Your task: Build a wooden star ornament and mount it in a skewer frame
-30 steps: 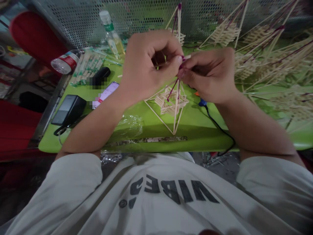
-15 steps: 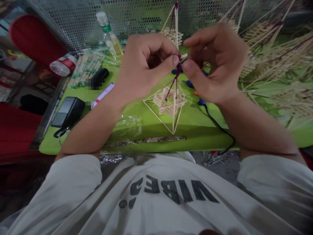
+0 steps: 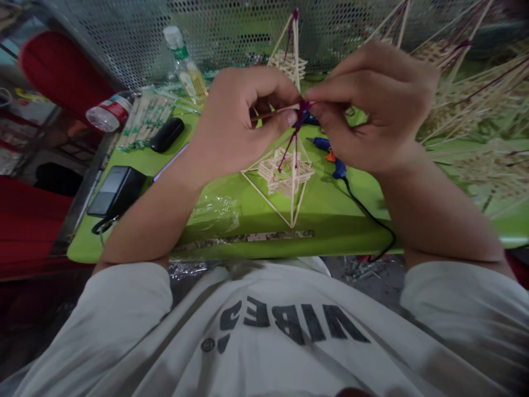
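Observation:
My left hand (image 3: pixel 252 118) is closed in a pinch on a thin wooden stick (image 3: pixel 275 113), which runs across its fingers. Purple yarn (image 3: pixel 301 117) is knotted at the stick's right end, and my right hand (image 3: pixel 372 105) pinches it between thumb and forefinger, the fingertips of both hands almost meeting. Below them, the yarn leads down to a frame of pale sticks (image 3: pixel 285 173) with a stacked star-like middle and a pointed bottom at the table's front. Just under my right hand lies a blue glue gun (image 3: pixel 339 168) with an orange trigger.
Similar stick frames crowd the right side (image 3: pixel 496 165), and one more (image 3: pixel 294 60) stands behind my hands. To the left are a bottle of yellowish liquid (image 3: pixel 192 80), wrapped stick bundles (image 3: pixel 144 118), a black case (image 3: pixel 167 134) and a black box (image 3: pixel 116 190). A black cord (image 3: pixel 367 212) crosses the table edge.
My right hand has closed from spread fingers to a pinch on the yarn beside my left fingertips. The stick, which poked out rightward, now lies back across my left hand.

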